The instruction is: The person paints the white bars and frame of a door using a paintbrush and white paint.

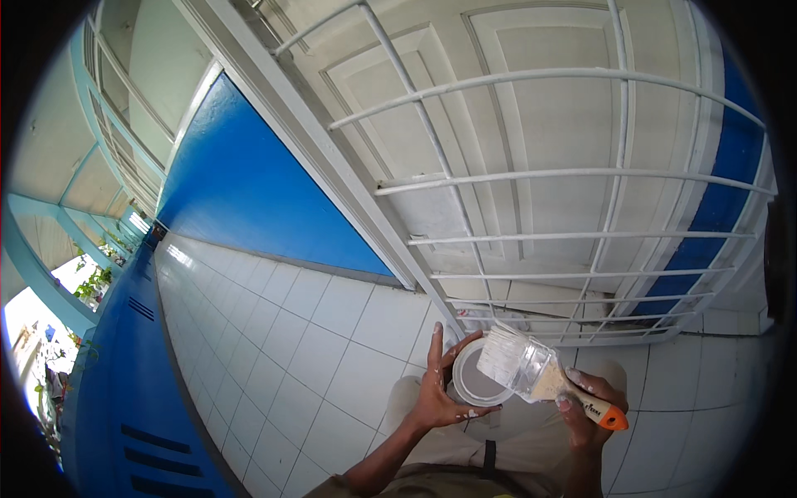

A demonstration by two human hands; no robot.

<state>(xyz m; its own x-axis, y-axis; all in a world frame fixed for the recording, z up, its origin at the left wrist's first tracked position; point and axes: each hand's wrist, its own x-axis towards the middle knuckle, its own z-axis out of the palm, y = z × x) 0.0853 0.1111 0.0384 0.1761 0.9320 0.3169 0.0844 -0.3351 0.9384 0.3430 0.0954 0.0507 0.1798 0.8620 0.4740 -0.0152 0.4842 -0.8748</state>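
Observation:
My left hand point(438, 397) is wrapped around a round white tub point(459, 387), its thumb at the near side and fingers at the far side. Pale paint point(471, 367) shows inside the tub. A wide paintbrush point(544, 378) is gripped in my right hand point(591, 411). It has a light wooden handle with an orange end and a metal ferrule. White paint coats its bristles, which lie over the tub's right side; whether they touch the rim I cannot tell. Specks of white paint mark the fingers of both hands.
A white metal grille point(531, 176) stands just ahead, before a cream panelled door point(544, 124). Left of its frame is a blue-and-white wall point(266, 178). White floor tiles point(324, 365) run along a corridor, bordered by a low blue wall point(137, 373) with slots. Plants point(91, 286) grow beyond it.

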